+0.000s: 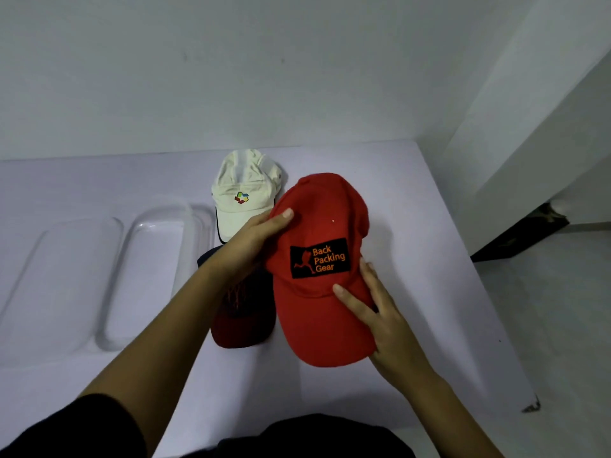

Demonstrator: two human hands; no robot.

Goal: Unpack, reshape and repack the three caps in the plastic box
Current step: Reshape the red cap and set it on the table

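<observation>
Red cap [317, 219] sits over the bench [423, 206], beside the plastic box [155, 276]. Your left hand [254, 239] grips its crown and your right hand [380, 312] pinches the brim. The step is probably reshaping. Next, round the crown evenly, then repack.

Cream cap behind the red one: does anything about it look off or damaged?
Yes. The cream cap lies on the table with its crown creased and caved in rather than rounded. The red cap beside it looks fuller. No tear or stain shows.

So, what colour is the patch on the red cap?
The patch is black with orange print; head view.
</observation>
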